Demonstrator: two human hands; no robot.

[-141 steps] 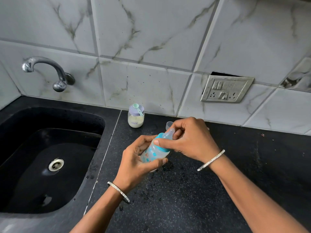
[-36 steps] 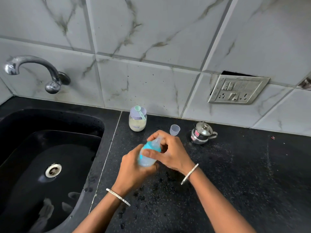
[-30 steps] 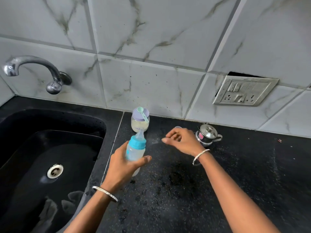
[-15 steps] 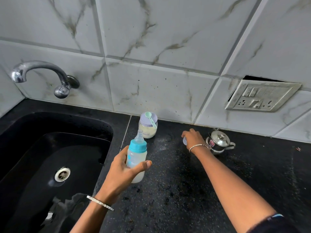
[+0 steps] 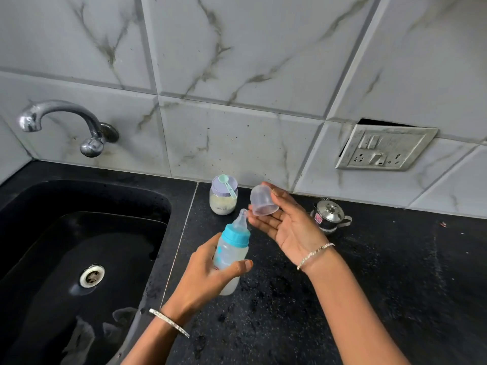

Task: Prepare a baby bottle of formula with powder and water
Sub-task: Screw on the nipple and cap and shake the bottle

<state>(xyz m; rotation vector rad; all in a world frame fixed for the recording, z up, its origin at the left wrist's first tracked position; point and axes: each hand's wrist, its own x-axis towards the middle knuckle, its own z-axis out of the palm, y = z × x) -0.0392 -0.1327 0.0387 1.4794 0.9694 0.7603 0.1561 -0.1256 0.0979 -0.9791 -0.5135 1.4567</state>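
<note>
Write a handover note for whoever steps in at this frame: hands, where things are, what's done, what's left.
Left hand grips the baby bottle, tilted, above the counter.
Right hand pinches the clear cap beside the nipple.
Powder jar, lidded, scoop on top, stands by the wall; steel pot to its right.
Done: teal collar and nipple on; contents look milky.
Left: fit the cap, probably.

Tilted teal-collared baby bottle (image 5: 229, 255), clear cap (image 5: 263, 203) just beside its teat (image 5: 242, 219)

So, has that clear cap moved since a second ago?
Yes. The cap left the counter beside the steel pot; the right hand holds it by the bottle.
</note>
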